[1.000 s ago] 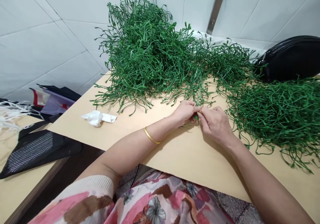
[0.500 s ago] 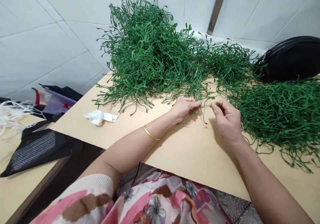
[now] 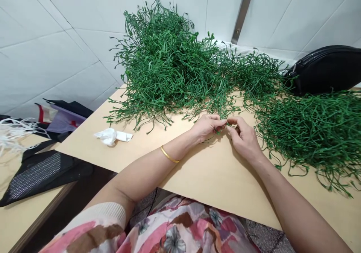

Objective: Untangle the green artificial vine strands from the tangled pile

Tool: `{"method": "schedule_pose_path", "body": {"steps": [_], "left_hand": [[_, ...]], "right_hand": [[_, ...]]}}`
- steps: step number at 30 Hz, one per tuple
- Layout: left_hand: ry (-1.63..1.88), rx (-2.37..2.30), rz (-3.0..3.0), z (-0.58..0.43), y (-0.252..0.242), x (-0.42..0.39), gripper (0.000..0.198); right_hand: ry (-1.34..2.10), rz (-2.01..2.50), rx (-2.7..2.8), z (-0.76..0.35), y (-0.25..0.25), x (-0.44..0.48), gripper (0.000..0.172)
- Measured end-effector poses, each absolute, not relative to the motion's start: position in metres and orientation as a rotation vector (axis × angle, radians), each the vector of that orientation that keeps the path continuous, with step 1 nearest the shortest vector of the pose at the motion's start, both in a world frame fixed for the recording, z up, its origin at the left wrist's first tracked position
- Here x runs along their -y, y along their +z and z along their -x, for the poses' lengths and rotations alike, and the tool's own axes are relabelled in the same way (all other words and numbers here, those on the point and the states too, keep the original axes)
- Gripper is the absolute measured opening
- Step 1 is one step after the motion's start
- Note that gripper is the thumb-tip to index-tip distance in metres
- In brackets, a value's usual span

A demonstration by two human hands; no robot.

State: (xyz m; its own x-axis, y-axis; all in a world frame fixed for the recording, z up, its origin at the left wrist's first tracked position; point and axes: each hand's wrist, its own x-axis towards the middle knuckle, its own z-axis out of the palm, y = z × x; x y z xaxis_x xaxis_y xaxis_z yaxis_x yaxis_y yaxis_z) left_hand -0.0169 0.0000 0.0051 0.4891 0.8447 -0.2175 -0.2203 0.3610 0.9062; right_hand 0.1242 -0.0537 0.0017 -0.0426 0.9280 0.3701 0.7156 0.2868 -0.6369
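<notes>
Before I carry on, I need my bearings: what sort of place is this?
Likely an indoor handwork corner, home or workshop unclear: heaped green stems on a pale tabletop, a white wall close behind, a black bag beside them.

Thin, cord-like green stems (image 3: 218, 132) are pinched in the left hand (image 3: 207, 128), mostly hidden by the fingers, with small green tips showing below, and the fingertips of the right hand (image 3: 244, 138) meet on them too. Beyond, a tall, tangled heap of matching stems (image 3: 166, 64) with little bud-like ends spreads rightward, and a lower, curlier mass of green strands (image 3: 313, 128) lies to the right.
</notes>
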Motion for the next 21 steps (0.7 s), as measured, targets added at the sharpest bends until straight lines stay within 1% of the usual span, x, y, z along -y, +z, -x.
{"method": "schedule_pose_path", "body": {"steps": [6,11,17,21], "left_hand": [[0.758,-0.799,-1.031,0.017,0.005,-0.001,0.029],[0.843,-0.870,-1.052,0.011,0.009,0.006,0.033],[0.897,-0.942,-1.133,0.004,0.004,0.009,0.034],[0.954,-0.976,-0.981,0.002,0.002,0.003,0.031]], "right_hand": [[0.247,1.502,1.927,-0.125,0.001,0.053,0.013],[0.216,1.472,2.034,-0.123,0.001,0.052,0.017],[0.376,1.389,2.008,-0.122,0.010,0.054,0.023],[0.530,1.325,2.041,-0.110,0.018,0.065,0.024]]}}
